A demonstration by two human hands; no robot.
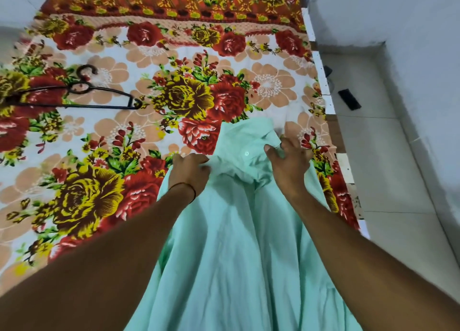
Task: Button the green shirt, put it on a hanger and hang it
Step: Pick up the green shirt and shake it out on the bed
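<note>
A home bedroom is indicated: a bed (323,82) is covered by a floral bedsheet (154,57) across the left and centre of the frame, a black hanger (82,92) is laid on it at the left, and a pale tiled floor (378,161) is bounded by white walls (403,12) at the right

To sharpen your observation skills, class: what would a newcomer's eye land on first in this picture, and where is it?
The loud floral bedsheet in red, yellow and peach fills the upper and left picture. Across it spreads the mint green shirt, running from the bottom centre upward, with the left hand and right hand gripping the cloth near its collar. A dark hanger lies apart at the left.
</note>
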